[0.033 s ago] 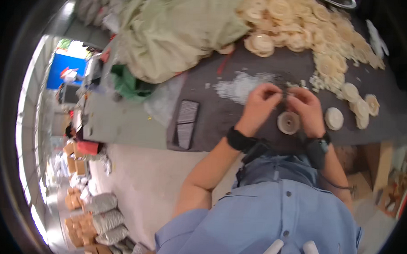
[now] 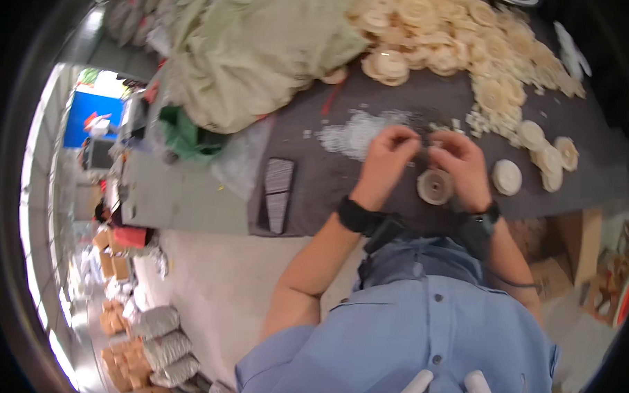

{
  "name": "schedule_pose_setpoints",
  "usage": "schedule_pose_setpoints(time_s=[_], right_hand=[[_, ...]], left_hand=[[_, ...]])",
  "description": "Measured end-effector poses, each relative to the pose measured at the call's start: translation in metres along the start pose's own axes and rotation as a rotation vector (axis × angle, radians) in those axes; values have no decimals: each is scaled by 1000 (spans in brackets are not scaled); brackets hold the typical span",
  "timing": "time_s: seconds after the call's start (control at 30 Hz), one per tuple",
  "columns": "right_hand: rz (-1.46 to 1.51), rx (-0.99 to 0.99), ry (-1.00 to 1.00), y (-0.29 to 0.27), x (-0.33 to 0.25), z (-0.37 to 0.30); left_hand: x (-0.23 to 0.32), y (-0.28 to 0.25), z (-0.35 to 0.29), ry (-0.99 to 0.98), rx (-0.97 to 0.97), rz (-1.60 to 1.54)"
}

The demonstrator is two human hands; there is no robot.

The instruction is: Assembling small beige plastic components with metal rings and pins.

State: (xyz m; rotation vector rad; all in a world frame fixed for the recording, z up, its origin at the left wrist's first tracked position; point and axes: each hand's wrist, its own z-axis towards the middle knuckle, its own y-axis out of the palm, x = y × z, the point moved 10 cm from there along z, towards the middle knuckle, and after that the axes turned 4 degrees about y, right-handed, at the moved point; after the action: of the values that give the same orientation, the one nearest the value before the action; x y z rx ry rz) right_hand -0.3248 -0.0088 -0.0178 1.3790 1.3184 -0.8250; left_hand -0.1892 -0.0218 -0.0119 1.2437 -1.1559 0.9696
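Over the dark table, my left hand (image 2: pixel 387 157) and my right hand (image 2: pixel 462 165) come close together with fingertips pinched. Whatever small piece they may hold is too small and blurred to name. Just below the fingertips, beside my right hand, lies a round cream plastic disc (image 2: pixel 434 187) with a recessed centre. A pile of small white bits (image 2: pixel 353 135) spreads beyond my left hand. Small dark bits (image 2: pixel 420 120) lie past the fingertips. To the right of my right hand rests another pale disc (image 2: pixel 507 177).
Cream round parts (image 2: pixel 445 35) heap at the back, trailing to several discs (image 2: pixel 550 166) at the right. A pale green cloth sack (image 2: pixel 257 56) covers the back left. A dark striped two-part block (image 2: pixel 278 195) sits near the table's left edge. An open cardboard box (image 2: pixel 569 250) stands below right.
The whole view has shifted slightly, so the table and hands appear a little further left. My hands keep the same pinched pose over the disc.
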Motion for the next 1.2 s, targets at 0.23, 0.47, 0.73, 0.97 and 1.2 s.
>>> schedule_pose_setpoints(time_s=[0.23,0.47,0.73,0.97,1.2], right_hand=[[153,32,-125,9,-2,8],[348,114,-64,-4,1,5],[-340,176,-483,2,-37,-2],[-572,233,-542,-10,-36,6],[197,-27,-11,-14,8,21]], left_hand=[[-13,-8,2,-136,181,-229],[-7,7,-1,-121,32,-125],[-16,-8,17,-182,120,-106],[9,-36,34,130,174,499],[31,0,12,293,73,836]])
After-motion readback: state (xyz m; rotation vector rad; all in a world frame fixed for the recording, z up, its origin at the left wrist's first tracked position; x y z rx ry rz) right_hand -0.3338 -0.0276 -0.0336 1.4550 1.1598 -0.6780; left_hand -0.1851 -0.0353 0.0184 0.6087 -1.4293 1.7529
